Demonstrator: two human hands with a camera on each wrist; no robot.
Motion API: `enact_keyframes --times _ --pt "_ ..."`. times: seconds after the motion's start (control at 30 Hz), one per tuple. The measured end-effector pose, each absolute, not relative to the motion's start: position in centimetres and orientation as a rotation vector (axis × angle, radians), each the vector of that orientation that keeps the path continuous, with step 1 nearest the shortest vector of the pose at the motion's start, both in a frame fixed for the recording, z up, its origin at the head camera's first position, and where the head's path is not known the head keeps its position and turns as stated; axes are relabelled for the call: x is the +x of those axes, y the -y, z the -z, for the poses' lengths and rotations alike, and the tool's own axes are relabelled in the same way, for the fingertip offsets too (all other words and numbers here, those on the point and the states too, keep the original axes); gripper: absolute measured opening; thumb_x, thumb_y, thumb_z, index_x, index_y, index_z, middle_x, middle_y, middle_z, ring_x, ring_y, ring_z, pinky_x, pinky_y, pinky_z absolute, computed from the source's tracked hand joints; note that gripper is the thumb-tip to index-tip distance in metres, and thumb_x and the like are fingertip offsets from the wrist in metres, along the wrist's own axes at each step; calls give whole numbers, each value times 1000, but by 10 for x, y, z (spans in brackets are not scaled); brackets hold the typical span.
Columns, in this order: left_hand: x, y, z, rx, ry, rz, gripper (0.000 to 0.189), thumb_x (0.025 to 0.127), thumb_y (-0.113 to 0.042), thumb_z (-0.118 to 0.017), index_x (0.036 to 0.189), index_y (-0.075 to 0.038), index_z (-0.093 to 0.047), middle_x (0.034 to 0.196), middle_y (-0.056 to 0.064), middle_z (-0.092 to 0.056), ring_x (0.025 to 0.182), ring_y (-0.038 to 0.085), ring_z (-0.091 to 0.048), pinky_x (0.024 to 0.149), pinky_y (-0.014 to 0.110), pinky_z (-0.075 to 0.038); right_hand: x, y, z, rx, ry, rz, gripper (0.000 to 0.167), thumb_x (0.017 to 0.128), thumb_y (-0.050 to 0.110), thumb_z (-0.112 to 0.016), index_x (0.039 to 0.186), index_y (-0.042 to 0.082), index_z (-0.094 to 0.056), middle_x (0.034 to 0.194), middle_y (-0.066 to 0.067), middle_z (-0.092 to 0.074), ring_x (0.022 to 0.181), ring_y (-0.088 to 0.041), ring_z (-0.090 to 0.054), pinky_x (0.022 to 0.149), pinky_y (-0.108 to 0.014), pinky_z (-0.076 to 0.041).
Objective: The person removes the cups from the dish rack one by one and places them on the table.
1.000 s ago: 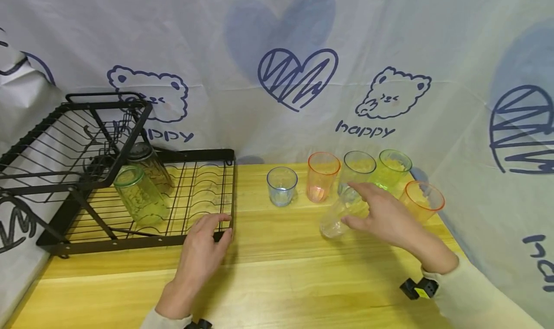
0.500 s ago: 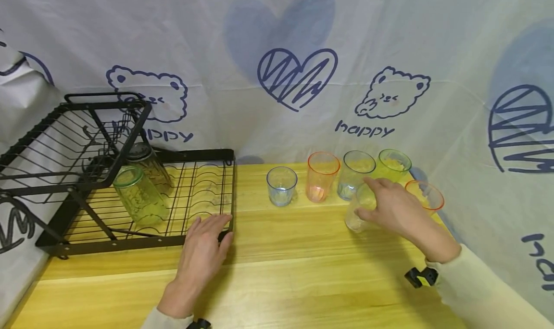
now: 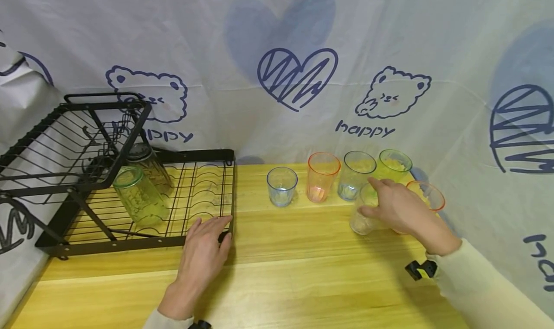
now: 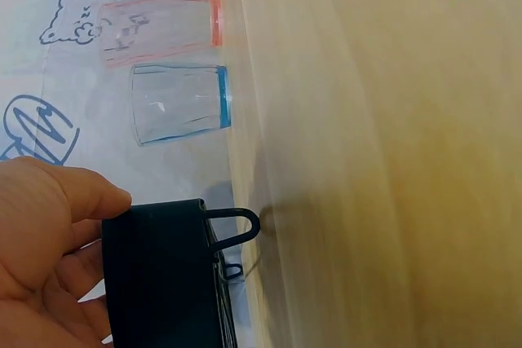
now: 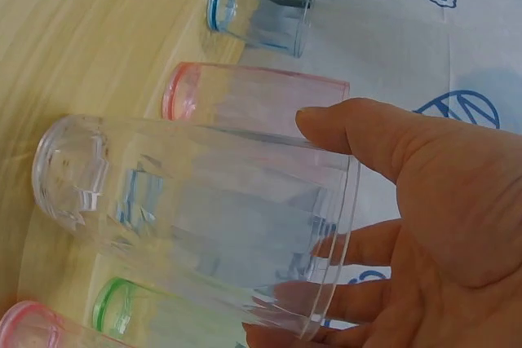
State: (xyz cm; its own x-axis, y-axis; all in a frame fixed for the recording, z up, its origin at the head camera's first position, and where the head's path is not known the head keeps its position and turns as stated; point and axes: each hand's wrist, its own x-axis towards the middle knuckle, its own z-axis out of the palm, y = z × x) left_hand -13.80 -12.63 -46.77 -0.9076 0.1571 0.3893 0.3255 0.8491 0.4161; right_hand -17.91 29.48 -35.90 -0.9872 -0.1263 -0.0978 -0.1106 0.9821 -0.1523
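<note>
Toward the middle right of the head view, the right hand (image 3: 399, 211) has its thumb and fingers curled round the rim end of a clear tumbler (image 3: 361, 222), which stands nearly upright in front of the row of coloured cups. Whether its base touches the counter (image 3: 303, 285) or sits just above it, I cannot tell. Lower left of centre, the left hand (image 3: 203, 247) lies with relaxed fingers over the front right corner of the black rack (image 3: 143, 244), lifting nothing. Of the two hands, only the right seems at work, and the step looks like placing the tumbler among the others. The next move would call for a level base, fingers loosened evenly, and care around the blue-rimmed tumbler (image 3: 349, 187) behind and the orange-rimmed one (image 3: 426, 193) beyond the hand.
</note>
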Motion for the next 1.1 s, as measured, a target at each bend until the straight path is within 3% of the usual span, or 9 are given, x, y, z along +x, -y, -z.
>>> enact_keyframes --times 0.17,0.33,0.53,1.1 --pt "-138 125 468 -359 2682 697 40 97 -11 -74 136 -6 -69 133 14 -73 130 38 -64 124 59 -32 -181 -297 357 -177 -2973 238 93 97 53 -69 163 -1 -32 158 -36 -41 140 -61 -42 108 -74 -42" --pt "-137 126 468 -360 2675 696 41 96 -11 -74 136 -6 -69 131 14 -74 130 38 -64 124 58 -31 -181 -297 356 -200 -2962 258 91 96 48 -71 163 0 -33 160 -36 -38 144 -62 -35 109 -75 -40" --pt "-137 126 469 -360 2684 698 41 97 -12 -74 137 -6 -68 132 14 -73 130 37 -64 125 58 -31 -179 -298 356 -239 -2980 219 87 94 38 -74 161 -1 -36 157 -35 -42 143 -60 -38 108 -74 -42" --pt "-137 126 468 -352 2702 705 42 97 -12 -74 138 -7 -68 130 11 -75 129 36 -65 124 58 -32 -178 -304 355 -281 -2999 217 87 91 35 -77 159 -4 -39 155 -37 -43 141 -61 -40 110 -73 -41"
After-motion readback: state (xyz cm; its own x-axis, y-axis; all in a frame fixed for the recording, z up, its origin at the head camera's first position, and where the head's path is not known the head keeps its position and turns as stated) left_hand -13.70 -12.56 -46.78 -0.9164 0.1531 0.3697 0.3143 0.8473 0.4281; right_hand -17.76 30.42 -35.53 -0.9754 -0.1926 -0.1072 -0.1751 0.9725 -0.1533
